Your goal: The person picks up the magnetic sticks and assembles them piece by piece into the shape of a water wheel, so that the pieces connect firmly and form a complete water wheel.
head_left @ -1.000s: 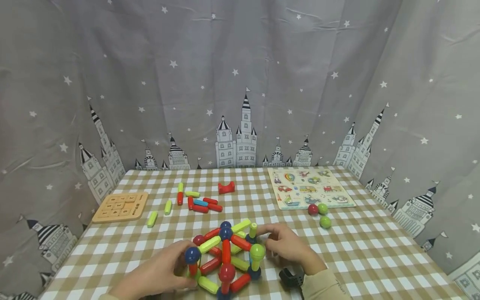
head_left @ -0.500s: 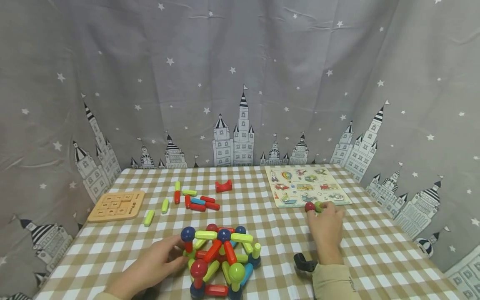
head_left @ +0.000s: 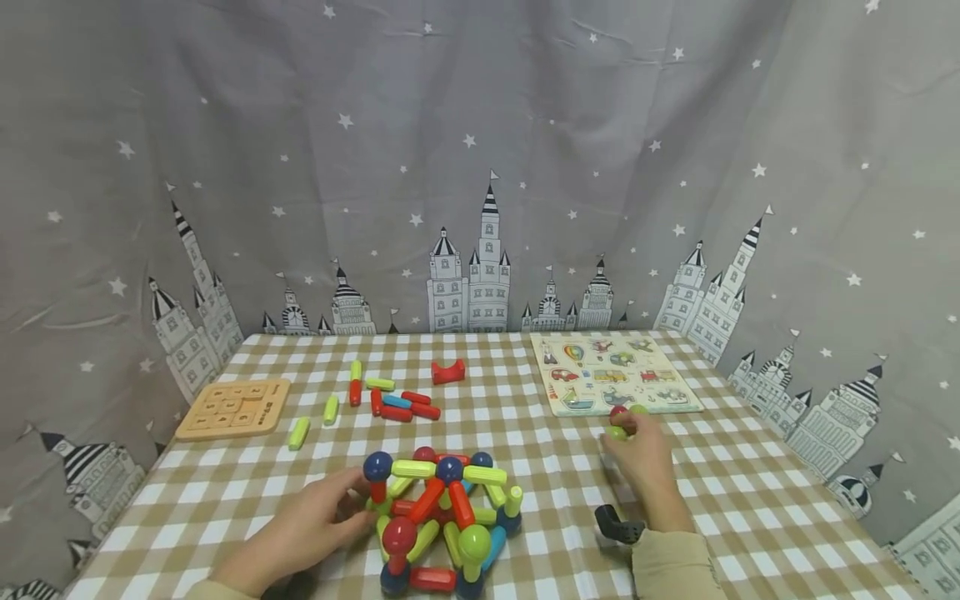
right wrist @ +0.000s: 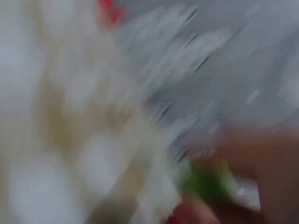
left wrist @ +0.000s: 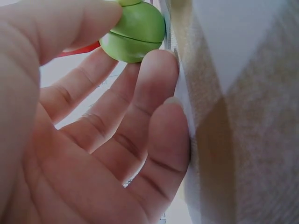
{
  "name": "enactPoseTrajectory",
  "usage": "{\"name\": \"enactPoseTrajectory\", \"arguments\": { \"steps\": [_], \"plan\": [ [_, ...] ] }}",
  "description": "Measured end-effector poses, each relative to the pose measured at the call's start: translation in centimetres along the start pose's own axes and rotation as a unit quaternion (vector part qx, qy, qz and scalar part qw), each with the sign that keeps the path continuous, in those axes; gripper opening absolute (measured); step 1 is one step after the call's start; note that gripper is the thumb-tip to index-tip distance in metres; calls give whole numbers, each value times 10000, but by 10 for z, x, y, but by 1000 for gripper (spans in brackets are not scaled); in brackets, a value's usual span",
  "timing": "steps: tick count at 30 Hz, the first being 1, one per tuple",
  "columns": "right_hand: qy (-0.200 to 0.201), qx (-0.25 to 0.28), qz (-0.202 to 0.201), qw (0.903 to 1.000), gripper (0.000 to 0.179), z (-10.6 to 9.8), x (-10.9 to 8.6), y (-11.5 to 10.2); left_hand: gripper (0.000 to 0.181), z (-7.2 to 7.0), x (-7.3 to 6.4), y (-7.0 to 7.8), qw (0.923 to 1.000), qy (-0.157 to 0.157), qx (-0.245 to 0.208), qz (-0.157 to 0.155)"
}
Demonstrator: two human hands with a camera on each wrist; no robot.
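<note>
A frame of magnetic rods and balls [head_left: 449,469] in red, lime, navy and light blue stands at the front of the table. My left hand [head_left: 318,518] holds its left side. In the left wrist view, thumb and fingertips grip a green ball [left wrist: 138,35] at a lower corner, fingers close along the tablecloth. Farther right, my right hand [head_left: 647,462] pinches a loose green magnetic ball [head_left: 615,432] between thumb and fingers. Just behind it are a red ball [head_left: 618,412] and another green ball [head_left: 638,409], partly hidden. The right wrist view is blurred, with a green ball [right wrist: 212,184] among the fingers.
A picture puzzle board [head_left: 615,373] lies at the back right, a wooden number puzzle [head_left: 234,409] at the left. Several loose rods [head_left: 396,412] and a red curved piece [head_left: 448,372] lie mid-table. A black wrist strap [head_left: 618,527] is by the right sleeve.
My right hand left the frame, reached right to the loose balls, and now draws one green ball slightly toward me. The frame was turned earlier; my left hand stays at it.
</note>
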State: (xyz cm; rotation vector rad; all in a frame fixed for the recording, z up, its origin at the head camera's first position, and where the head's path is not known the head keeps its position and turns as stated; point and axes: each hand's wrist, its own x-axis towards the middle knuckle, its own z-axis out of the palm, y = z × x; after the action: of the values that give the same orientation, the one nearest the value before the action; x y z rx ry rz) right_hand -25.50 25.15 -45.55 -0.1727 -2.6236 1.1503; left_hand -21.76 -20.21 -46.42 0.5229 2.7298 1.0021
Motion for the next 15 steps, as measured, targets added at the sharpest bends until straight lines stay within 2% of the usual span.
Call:
{"name": "enactPoseTrajectory", "arguments": {
  "steps": [1,2,3,5,6,7,9,15],
  "plan": [
    [-462,533,-565,9959,31,0,-4,-6,28,1,0,0,10000,-15,1,6],
    [-1025,1131,-1038,9828,31,1,-9,-13,29,1,1,1,10000,-25,-3,10],
    [-1620,1727,-1427,9610,32,2,-14,-20,29,1,1,1,10000,-34,-6,27],
    [-2629,2641,-1953,9072,33,6,-23,-33,28,1,2,2,10000,-43,-23,46],
    [-2943,2921,-2115,8851,33,9,-27,-39,28,1,2,3,10000,-32,-12,52],
    [-3097,3068,-2237,8717,32,12,-30,-43,27,1,2,3,10000,-26,-2,51],
    [-3238,3142,-2293,8625,31,17,-34,-50,26,0,1,4,10000,-16,10,36],
    [-3348,2956,-2295,8648,36,28,-34,-55,27,-2,-3,4,10000,23,12,-24]
  ]
}}
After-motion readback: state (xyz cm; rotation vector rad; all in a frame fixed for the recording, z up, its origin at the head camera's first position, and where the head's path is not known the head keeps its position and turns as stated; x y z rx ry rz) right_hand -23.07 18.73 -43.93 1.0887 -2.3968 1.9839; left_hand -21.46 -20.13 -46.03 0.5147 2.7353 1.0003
